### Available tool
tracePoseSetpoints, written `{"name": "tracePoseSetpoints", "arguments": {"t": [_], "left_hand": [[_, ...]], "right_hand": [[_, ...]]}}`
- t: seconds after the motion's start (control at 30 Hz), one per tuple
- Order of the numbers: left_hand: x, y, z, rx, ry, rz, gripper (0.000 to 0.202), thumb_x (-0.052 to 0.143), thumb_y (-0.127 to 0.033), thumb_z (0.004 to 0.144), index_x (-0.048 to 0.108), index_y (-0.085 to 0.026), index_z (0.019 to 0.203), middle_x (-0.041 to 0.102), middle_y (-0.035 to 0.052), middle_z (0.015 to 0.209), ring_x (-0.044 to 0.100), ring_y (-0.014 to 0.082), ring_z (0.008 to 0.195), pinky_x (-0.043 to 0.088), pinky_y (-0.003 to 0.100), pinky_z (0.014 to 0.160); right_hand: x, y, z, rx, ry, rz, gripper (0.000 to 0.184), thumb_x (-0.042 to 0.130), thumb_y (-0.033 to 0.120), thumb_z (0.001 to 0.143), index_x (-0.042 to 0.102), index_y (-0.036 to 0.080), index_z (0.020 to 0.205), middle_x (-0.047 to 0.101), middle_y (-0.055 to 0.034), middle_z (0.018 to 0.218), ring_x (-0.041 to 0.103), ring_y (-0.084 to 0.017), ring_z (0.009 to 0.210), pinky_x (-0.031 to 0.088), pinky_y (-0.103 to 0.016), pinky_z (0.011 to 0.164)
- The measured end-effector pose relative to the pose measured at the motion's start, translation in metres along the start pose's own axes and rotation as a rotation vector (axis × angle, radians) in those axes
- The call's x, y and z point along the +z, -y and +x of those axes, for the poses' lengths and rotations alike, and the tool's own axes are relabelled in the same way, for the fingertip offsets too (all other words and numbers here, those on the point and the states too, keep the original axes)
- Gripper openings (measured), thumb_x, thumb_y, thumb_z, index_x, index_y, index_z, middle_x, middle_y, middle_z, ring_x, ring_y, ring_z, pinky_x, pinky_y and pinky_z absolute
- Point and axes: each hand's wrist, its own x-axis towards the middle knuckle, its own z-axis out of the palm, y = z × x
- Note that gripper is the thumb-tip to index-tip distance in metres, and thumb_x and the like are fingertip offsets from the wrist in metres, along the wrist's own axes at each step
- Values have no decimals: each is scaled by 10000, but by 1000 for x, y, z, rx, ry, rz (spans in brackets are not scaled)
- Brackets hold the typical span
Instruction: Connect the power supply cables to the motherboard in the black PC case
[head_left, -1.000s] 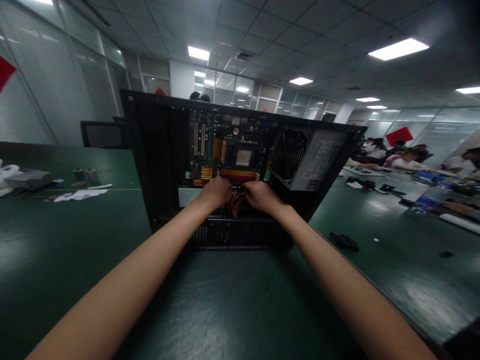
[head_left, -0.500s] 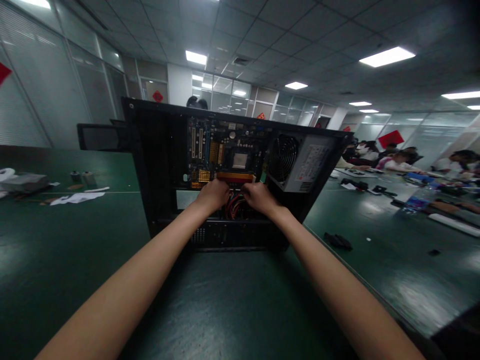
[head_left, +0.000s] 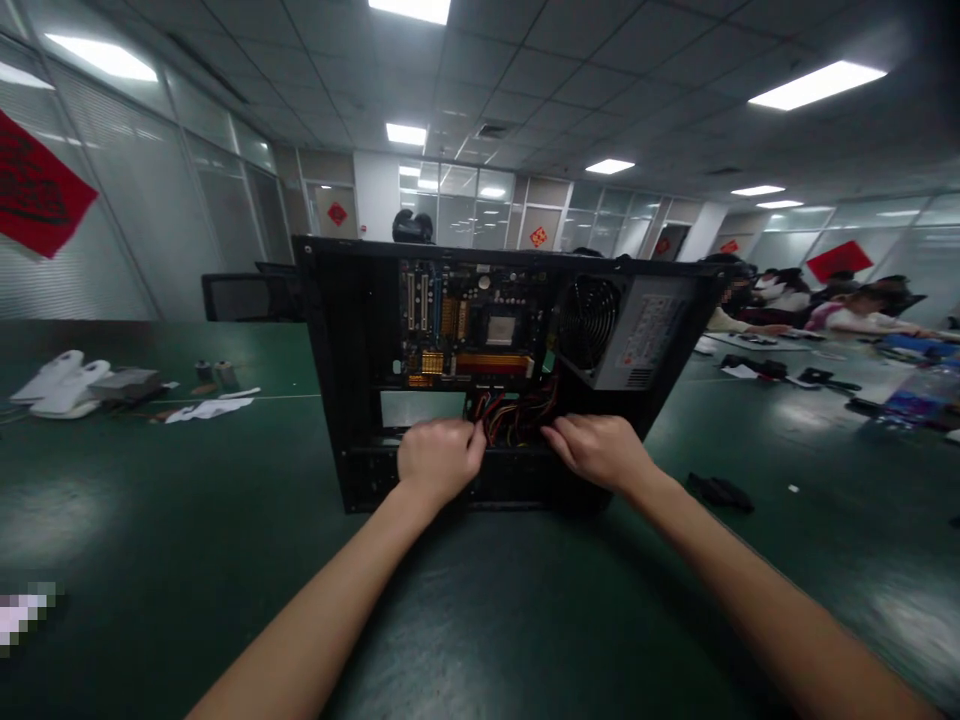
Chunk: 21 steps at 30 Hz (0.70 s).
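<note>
An open black computer case stands on the table, its inside towards me. The motherboard is mounted in it, with orange-and-red memory slots along its lower edge. My left hand is closed in front of the lower bar, its thumb beside the bundled cables. Fingers curled, my right hand is at the other side of those cables. What either hand holds, if anything, is hidden behind the fingers. The grey power supply with its black fan sits at upper right in the case.
On the green table, left, lie a grey box, white papers and two small cylinders. A black item and a plastic bottle are at right. Other people sit at the far right.
Both hands have come away from the ends of the memory slots, moving down and towards me to the case's lower bar. They are farther apart. The view has shifted.
</note>
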Motion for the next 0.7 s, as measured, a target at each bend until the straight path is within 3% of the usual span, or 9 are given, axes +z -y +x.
{"name": "tracePoseSetpoints", "arguments": {"t": [0.03, 0.2, 0.33, 0.47, 0.7], "left_hand": [[5, -2, -4, 6, -25, -1, 537, 298, -404, 1011, 759, -197, 829, 741, 107, 834, 689, 254, 792, 464, 355, 694], [16, -7, -9, -34, -74, -45, 538, 310, -390, 1003, 767, -185, 809, 740, 105, 826, 683, 250, 819, 452, 347, 709], [10, -3, 5, -241, -73, -116, 578, 299, -479, 998, 787, -207, 850, 754, 117, 870, 698, 269, 822, 445, 333, 671], [2, 15, 29, -481, -47, -210, 649, 239, -569, 986, 795, -249, 888, 761, 126, 901, 707, 310, 857, 459, 362, 679], [-1, 66, 52, -473, 34, -265, 653, 285, -658, 937, 774, -269, 749, 743, 94, 807, 692, 305, 866, 453, 347, 712]], "right_hand": [[1, -3, -14, -41, -6, -53, 472, 356, 403, 1029, 671, 184, 755, 671, -93, 705, 580, -200, 658, 309, -333, 629], [2, -10, -50, -156, -105, -186, 349, 366, 287, 1035, 684, 143, 1041, 687, -104, 819, 570, -220, 757, 337, -352, 760], [-6, 0, -40, -151, -85, -219, 364, 374, 278, 1037, 677, 153, 876, 665, -89, 749, 558, -213, 702, 304, -363, 731], [-20, 23, -26, -193, -33, -251, 392, 396, 286, 1033, 647, 167, 756, 649, -72, 669, 560, -204, 624, 288, -364, 681], [-46, 94, -10, -209, 34, -211, 457, 329, 239, 1030, 664, 152, 732, 627, -111, 585, 578, -219, 529, 328, -377, 590]]}}
